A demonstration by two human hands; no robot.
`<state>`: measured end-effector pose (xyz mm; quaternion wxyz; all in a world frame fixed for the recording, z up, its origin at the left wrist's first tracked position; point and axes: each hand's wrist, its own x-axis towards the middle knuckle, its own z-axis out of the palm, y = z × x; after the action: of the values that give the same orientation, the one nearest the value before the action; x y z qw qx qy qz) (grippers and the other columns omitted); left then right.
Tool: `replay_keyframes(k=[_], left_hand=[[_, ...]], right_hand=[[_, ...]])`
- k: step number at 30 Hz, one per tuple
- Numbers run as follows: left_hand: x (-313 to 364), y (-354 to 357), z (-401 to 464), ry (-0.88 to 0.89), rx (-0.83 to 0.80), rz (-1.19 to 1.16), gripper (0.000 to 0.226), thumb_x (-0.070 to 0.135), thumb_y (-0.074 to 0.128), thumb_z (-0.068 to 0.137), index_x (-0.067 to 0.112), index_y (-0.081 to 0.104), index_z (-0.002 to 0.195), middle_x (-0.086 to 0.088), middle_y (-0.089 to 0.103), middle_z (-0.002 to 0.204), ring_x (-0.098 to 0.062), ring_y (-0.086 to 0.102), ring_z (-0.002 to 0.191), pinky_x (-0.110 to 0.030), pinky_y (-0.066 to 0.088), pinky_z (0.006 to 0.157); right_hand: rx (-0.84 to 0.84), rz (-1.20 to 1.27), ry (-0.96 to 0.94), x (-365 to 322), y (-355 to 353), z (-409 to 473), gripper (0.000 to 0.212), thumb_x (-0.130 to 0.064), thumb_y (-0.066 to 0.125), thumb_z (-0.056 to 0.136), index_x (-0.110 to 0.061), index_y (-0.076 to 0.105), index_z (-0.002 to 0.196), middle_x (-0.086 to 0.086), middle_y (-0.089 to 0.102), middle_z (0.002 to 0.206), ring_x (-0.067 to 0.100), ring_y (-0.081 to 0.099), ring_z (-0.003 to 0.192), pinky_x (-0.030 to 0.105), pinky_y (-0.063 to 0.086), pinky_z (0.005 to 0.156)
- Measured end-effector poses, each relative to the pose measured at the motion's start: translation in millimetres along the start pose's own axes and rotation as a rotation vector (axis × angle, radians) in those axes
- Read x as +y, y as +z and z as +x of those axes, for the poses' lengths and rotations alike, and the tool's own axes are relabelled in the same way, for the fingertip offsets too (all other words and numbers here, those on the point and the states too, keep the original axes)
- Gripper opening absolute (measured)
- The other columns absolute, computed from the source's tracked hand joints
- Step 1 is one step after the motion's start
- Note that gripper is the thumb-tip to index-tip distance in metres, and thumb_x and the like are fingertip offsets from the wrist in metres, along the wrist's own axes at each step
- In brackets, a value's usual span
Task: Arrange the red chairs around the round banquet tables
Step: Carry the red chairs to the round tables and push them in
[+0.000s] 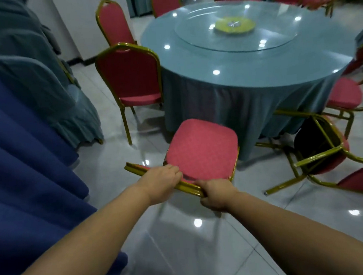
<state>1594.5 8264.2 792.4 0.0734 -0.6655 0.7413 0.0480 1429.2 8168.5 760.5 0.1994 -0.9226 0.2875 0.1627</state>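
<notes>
Head view, both hands (left hand (161, 180), right hand (216, 195)) gripping red chair (202, 149)

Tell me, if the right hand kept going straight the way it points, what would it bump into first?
Probably the red seat of the chair it holds: the right hand grips the gold top rail, pointing toward it. Beyond that hangs the teal tablecloth.

Single head-mounted wide-angle view, aimed forward and steeply down from standing height. Both forearms enter from the bottom edge; the hands lie close below the lens. The round banquet table (246, 62) fills the upper middle distance. Straight lines bow near the frame edges.
</notes>
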Motion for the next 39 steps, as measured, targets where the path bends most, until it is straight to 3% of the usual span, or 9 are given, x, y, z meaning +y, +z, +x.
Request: replay_keyframes(k=[4, 8, 11, 15, 18, 23, 31, 36, 39], left_hand=[[0.0, -23.8, 33.1, -0.078, -0.017, -0.074, 0.024, 0.027, 0.057, 0.085, 0.023, 0.055, 0.109, 0.004, 0.049, 0.111, -0.015, 0.047, 0.105, -0.026, 0.042, 0.083], [-14.6, -19.8, 57.5, -0.263, 0.006, -0.312, 0.06, 0.035, 0.07, 0.074, 0.032, 0.047, 0.129, 0.01, 0.051, 0.123, -0.013, 0.046, 0.118, -0.032, 0.041, 0.1], [-27.2, -20.2, 75.5, -0.366, -0.03, -0.426, 0.07, 0.051, 0.074, 0.067, 0.036, 0.045, 0.129, 0.016, 0.048, 0.115, -0.011, 0.044, 0.115, -0.034, 0.042, 0.099], [-35.2, -33.5, 104.4, -0.336, -0.013, -0.416, 0.042, 0.058, 0.065, 0.077, 0.033, 0.052, 0.108, 0.016, 0.047, 0.1, -0.008, 0.046, 0.099, -0.027, 0.039, 0.084], [-49.5, -35.4, 119.1, -0.336, -0.089, -0.466, 0.031, 0.056, 0.063, 0.08, 0.026, 0.056, 0.087, 0.01, 0.057, 0.085, -0.011, 0.056, 0.082, -0.03, 0.049, 0.074], [-81.5, -36.6, 137.6, -0.203, -0.271, -0.359, 0.046, 0.062, 0.059, 0.079, 0.028, 0.056, 0.11, 0.01, 0.063, 0.096, -0.01, 0.059, 0.087, -0.029, 0.053, 0.079], [-150.4, -42.2, 202.6, -0.045, -0.251, -0.338, 0.051, 0.074, 0.05, 0.077, 0.026, 0.062, 0.09, 0.007, 0.062, 0.082, -0.013, 0.058, 0.079, -0.033, 0.049, 0.071], [-178.7, -43.7, 243.6, -0.006, -0.215, -0.393, 0.048, 0.074, 0.053, 0.073, 0.031, 0.066, 0.092, 0.01, 0.065, 0.085, -0.013, 0.059, 0.083, -0.031, 0.05, 0.072], [-190.4, -44.8, 259.7, 0.034, -0.198, -0.421, 0.045, 0.072, 0.054, 0.074, 0.03, 0.066, 0.085, 0.009, 0.065, 0.082, -0.013, 0.06, 0.08, -0.029, 0.047, 0.068]], right_hand=[[-0.071, 0.079, 0.059, 25.5, -31.5, 10.0, 0.039, -0.024, 0.053, 0.088, -0.027, 0.049, 0.127, 0.007, 0.062, 0.109, 0.027, 0.059, 0.101, 0.029, 0.04, 0.072], [-0.093, 0.213, 0.088, 49.0, -51.8, 23.3, 0.043, -0.017, 0.054, 0.088, -0.02, 0.047, 0.131, 0.012, 0.06, 0.116, 0.029, 0.057, 0.106, 0.03, 0.04, 0.079], [-0.085, 0.281, 0.096, 61.4, -60.6, 34.6, 0.044, -0.015, 0.052, 0.089, -0.017, 0.044, 0.132, 0.014, 0.059, 0.118, 0.031, 0.056, 0.107, 0.03, 0.041, 0.083], [-0.026, 0.308, 0.124, 76.1, -69.7, 53.2, 0.043, -0.014, 0.051, 0.087, -0.018, 0.047, 0.129, 0.014, 0.061, 0.115, 0.031, 0.058, 0.105, 0.031, 0.045, 0.083], [-0.007, 0.291, 0.14, 80.8, -73.6, 63.0, 0.035, -0.012, 0.049, 0.085, -0.019, 0.056, 0.119, 0.012, 0.064, 0.109, 0.031, 0.06, 0.101, 0.033, 0.046, 0.08], [-0.015, 0.305, 0.182, 81.7, -75.9, 76.6, 0.025, -0.013, 0.049, 0.087, -0.023, 0.062, 0.106, 0.003, 0.061, 0.091, 0.024, 0.057, 0.083, 0.031, 0.047, 0.072], [0.003, 0.266, 0.456, 85.1, -116.6, 145.6, 0.017, -0.004, 0.048, 0.079, -0.02, 0.055, 0.08, 0.002, 0.06, 0.079, 0.025, 0.061, 0.08, 0.031, 0.049, 0.068], [0.066, 0.268, 0.626, 96.7, -131.2, 183.0, 0.025, -0.009, 0.055, 0.078, -0.02, 0.062, 0.099, 0.002, 0.065, 0.093, 0.022, 0.062, 0.087, 0.034, 0.053, 0.076], [0.102, 0.26, 0.674, 102.6, -134.7, 198.4, 0.024, -0.012, 0.057, 0.077, -0.022, 0.062, 0.098, 0.002, 0.065, 0.095, 0.024, 0.061, 0.089, 0.035, 0.052, 0.078]])
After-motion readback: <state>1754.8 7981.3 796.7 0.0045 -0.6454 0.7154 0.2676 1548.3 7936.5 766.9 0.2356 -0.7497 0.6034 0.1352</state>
